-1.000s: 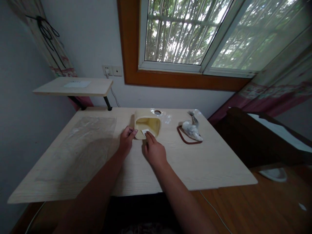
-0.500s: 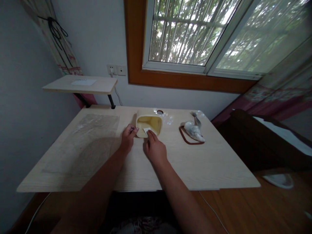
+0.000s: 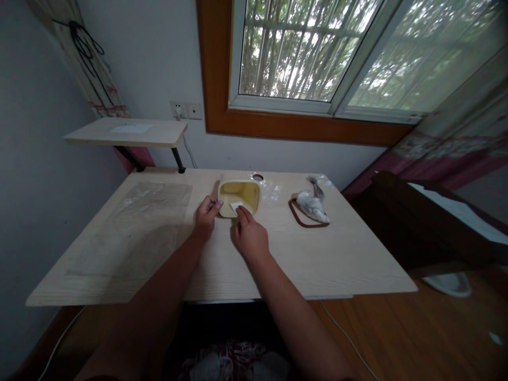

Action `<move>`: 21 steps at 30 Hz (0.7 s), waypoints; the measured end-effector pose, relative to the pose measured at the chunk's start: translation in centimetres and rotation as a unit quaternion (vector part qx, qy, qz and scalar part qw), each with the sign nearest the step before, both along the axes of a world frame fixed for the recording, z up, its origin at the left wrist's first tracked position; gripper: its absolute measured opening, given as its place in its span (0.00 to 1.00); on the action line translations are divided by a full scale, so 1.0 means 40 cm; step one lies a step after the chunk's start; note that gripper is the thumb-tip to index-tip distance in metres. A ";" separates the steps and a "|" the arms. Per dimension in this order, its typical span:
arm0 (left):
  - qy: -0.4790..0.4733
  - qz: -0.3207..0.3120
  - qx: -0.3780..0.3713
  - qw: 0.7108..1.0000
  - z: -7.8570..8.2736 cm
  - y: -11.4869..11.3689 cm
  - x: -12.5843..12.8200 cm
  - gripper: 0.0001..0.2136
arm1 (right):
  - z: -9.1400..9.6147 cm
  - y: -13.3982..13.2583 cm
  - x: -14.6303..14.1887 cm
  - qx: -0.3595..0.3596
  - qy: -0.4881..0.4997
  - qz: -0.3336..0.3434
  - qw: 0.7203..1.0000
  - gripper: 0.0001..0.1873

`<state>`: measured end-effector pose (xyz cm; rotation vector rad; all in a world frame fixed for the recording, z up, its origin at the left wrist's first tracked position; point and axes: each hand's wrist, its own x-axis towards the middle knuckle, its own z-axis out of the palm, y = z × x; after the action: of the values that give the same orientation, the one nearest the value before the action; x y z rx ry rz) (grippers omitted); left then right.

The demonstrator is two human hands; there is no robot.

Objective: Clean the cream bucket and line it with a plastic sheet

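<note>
A cream plastic container [image 3: 251, 196] lies on the table with its open side facing me. My left hand [image 3: 206, 216] grips its left edge, thumb on the rim. My right hand [image 3: 251, 233] pinches a small white piece [image 3: 235, 206], like folded paper or cloth, against the container's lower inside near the front rim. What exactly the white piece is, I cannot make out. To the right rest a brown ring-shaped frame [image 3: 305, 225] and a knotted clear plastic bag [image 3: 313, 205] with whitish contents, the bag partly over the frame.
A clear plastic sheet [image 3: 135, 227] lies flat on the table's left side. Behind it a small raised shelf [image 3: 95, 132] carries a paper. A round cable hole [image 3: 257, 177] is near the table's back edge. A dark piece of furniture [image 3: 397, 227] stands to the right.
The view has shifted slightly, moving everything a little up and left in the picture. Both hands keep their hold, and the white piece stays at the container's lower inside.
</note>
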<state>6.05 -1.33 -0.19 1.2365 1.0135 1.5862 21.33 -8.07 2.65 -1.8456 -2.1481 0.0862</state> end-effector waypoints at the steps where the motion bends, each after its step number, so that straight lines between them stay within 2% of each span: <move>1: 0.000 0.001 -0.002 1.000 0.000 0.000 0.000 0.14 | 0.001 -0.002 -0.002 -0.003 0.000 0.003 1.000 0.33; 7: 0.007 0.007 -0.011 1.000 -0.004 0.006 -0.004 0.14 | -0.002 -0.011 -0.026 0.007 0.020 0.076 0.997 0.34; 9: 0.008 0.003 -0.013 1.000 -0.004 0.007 -0.005 0.14 | -0.003 -0.007 -0.019 0.013 0.021 0.073 0.997 0.33; 15: 0.009 -0.007 -0.018 1.000 0.014 -0.002 0.000 0.14 | -0.010 0.015 0.014 0.007 0.010 -0.001 1.000 0.31; 21: 0.003 -0.016 -0.019 1.000 0.019 -0.001 -0.002 0.14 | -0.011 0.006 -0.017 0.006 0.025 0.071 0.997 0.33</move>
<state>5.95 -1.37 0.57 1.2267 1.0178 1.5332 20.64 -7.84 2.21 -1.6635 -2.2385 0.1492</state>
